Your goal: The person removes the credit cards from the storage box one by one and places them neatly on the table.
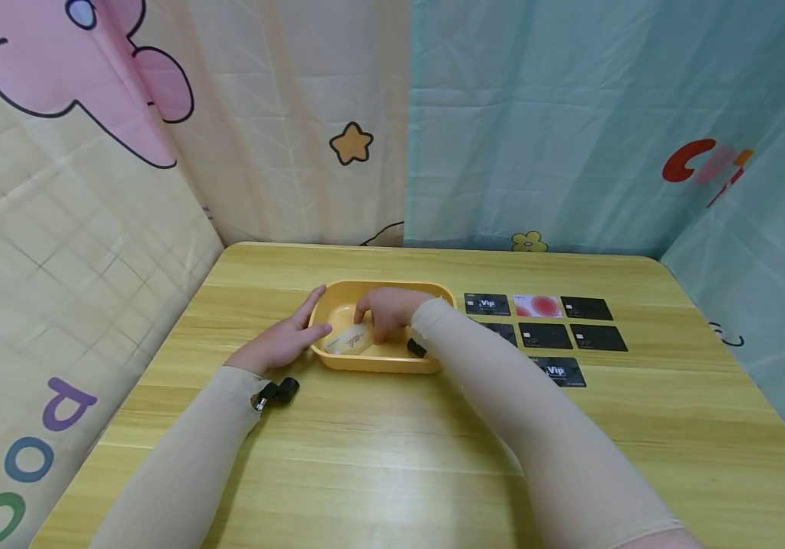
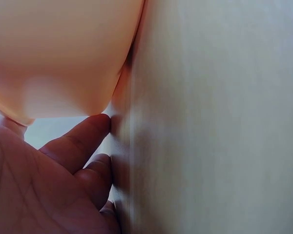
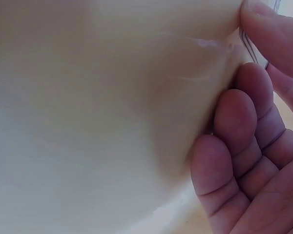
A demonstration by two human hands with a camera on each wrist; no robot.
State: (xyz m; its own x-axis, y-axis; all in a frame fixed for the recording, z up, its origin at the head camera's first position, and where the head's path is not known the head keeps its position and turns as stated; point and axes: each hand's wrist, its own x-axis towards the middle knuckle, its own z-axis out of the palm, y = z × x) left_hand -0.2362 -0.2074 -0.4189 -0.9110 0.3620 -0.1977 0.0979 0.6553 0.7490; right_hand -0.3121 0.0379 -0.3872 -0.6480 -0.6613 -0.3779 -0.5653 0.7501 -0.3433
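A yellow-orange plastic tray (image 1: 378, 366) stands on the table with a pale card (image 1: 349, 340) bearing brown lettering lying inside. My left hand (image 1: 282, 339) rests at the tray's left end, thumb and index finger spread along the rim. In the left wrist view its fingers are extended, and one fingertip meets the bottom edge of the tray wall (image 2: 63, 73). Reaching down into the tray, my right hand (image 1: 392, 309) is beside the pale card. The right wrist view shows thin card edges (image 3: 249, 45) pinched at the thumb, with the other fingers curled against the tray's inside.
To the right of the tray, several black cards (image 1: 545, 336) lie in rows on the wooden table (image 1: 365, 457). A pink-and-red card (image 1: 537, 306) sits in the back row. My right forearm partly covers the nearer cards. Printed curtains (image 1: 296, 183) hang behind the table.
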